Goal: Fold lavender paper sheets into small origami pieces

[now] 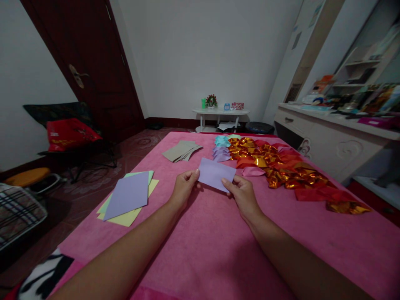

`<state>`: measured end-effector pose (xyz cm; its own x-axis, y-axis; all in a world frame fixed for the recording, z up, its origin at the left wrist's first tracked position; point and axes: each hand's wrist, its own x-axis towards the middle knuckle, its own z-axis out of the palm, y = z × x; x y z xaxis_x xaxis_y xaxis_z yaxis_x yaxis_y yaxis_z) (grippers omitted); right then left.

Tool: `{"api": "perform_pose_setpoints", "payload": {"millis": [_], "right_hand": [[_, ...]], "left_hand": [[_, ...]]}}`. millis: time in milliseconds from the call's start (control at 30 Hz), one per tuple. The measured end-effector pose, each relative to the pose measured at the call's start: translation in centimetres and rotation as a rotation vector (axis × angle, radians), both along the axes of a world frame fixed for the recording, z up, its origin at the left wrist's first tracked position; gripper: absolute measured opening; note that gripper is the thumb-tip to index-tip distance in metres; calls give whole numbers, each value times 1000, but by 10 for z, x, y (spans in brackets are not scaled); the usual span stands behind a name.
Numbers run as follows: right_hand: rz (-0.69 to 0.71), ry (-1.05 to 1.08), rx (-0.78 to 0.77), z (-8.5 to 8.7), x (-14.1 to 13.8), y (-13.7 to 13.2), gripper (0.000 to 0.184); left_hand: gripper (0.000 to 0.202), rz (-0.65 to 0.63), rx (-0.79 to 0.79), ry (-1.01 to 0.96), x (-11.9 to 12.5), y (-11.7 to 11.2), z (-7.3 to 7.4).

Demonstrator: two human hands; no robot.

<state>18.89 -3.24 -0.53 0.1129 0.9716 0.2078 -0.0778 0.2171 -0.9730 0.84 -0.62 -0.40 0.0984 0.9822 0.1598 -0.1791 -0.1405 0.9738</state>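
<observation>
A purple sheet of paper (pixel 215 173) is held out over the pink cloth (pixel 200 241), tilted a little down to the right. My left hand (pixel 186 185) pinches its left edge between thumb and fingers. At its lower right corner my right hand (pixel 242 191) grips it, thumb on top. To the left lies a stack of purple, green and yellow paper sheets (pixel 128 196). Farther back sits a fanned pile of grey sheets (pixel 181 151). Beyond the held paper are purple folded paper pieces (pixel 221 153) and light blue ones (pixel 222 141).
Rows of shiny gold folded pieces (pixel 276 179) and red ones (pixel 321 193) cover the right side. A white side table (pixel 221 111) stands by the wall. On the left are a folding chair with a red bag (pixel 71 134) and a door (pixel 93 62); a dresser (pixel 331 125) is right.
</observation>
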Motion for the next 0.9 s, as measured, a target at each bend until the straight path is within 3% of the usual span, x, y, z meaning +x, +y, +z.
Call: {"api": "perform_pose_setpoints", "payload": {"millis": [333,900], "right_hand": [[17,-15,-12,1,-1,-1,25],[32,30,-14,3,-1,-2,31]], "left_hand": [[43,-44,-63,-138,0,2,-1],[41,-283,-108,-234,2,-7,10]]}}
